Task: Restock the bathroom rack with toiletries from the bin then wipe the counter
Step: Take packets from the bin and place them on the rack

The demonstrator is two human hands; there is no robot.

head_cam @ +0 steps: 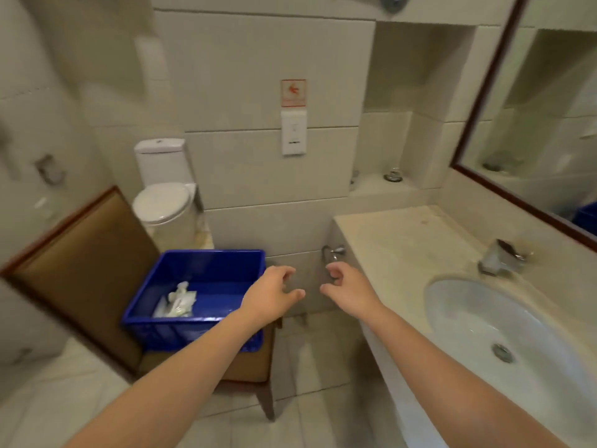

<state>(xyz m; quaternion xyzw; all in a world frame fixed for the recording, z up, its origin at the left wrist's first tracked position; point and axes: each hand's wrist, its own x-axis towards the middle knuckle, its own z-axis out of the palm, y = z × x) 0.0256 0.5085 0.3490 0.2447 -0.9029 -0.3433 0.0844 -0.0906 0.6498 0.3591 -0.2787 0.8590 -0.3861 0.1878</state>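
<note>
Right, I'm looking down over both arms, and both are stretched out in front of me over the floor gap between chair and vanity. My left hand (pixel 273 294) hangs just past the near right corner of the blue bin (pixel 213 253), fingers loosely curled and grasping nothing. My right hand (pixel 347 286) is close beside it, near the end of the counter (pixel 403 247), fingers just as slack and equally empty. The bin sits on a brown chair (pixel 84 263), and in its near left corner lies a small heap of white packets (pixel 177 303), the toiletries as far as I can tell through the blur. So I'd call this the restocking stage, at the point of going in for a pick, with nothing in hand yet. Next I'd swing the left hand leftwards and down over the bin wall and pinch those packets, which look thin and slippery, so a firm pinch is wanted. Where they go is less clear: I can't make out a rack as such, only a tiled niche (pixel 387 185) above the counter's far end. The wipe looks to be ahead, and I see no cloth by the sink (pixel 517 328).
</note>
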